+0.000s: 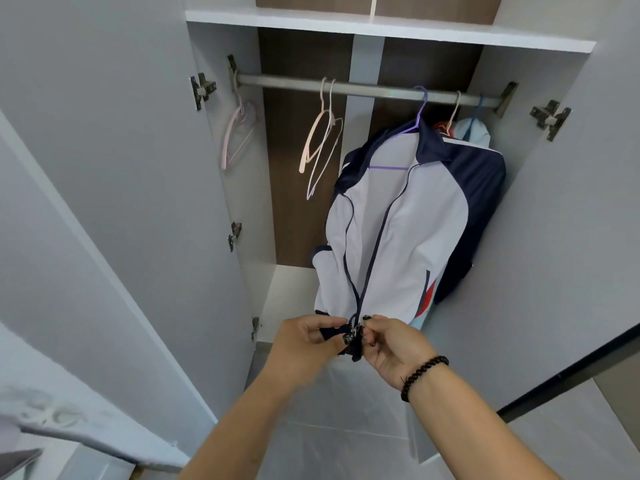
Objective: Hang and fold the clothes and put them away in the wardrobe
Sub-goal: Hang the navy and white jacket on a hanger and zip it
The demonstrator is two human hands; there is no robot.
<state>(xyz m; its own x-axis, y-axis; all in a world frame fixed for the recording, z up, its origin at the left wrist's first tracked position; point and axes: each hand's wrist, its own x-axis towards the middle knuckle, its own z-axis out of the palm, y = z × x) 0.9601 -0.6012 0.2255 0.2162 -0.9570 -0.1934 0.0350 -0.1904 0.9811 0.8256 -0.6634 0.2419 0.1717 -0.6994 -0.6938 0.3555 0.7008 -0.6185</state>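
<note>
Head view: a white-and-navy jacket (pixel 408 216) already hangs on the wardrobe rail (pixel 346 87), unzipped. Left hand (pixel 304 344) and right hand (pixel 394 351) each pinch its hem at the zip; empty hangers (pixel 320 140) suggest more remains.

The jacket (pixel 408 230) I am looking at is showing white panels with navy sleeves, collar and zip edging, plus a red and grey flash low on one side. A purple hanger (pixel 417 124) is carrying it. Pale pink hangers (pixel 320 140) are hanging from the grey rail (pixel 363 89). My bracelet (pixel 420 375) is showing black beads.
</note>
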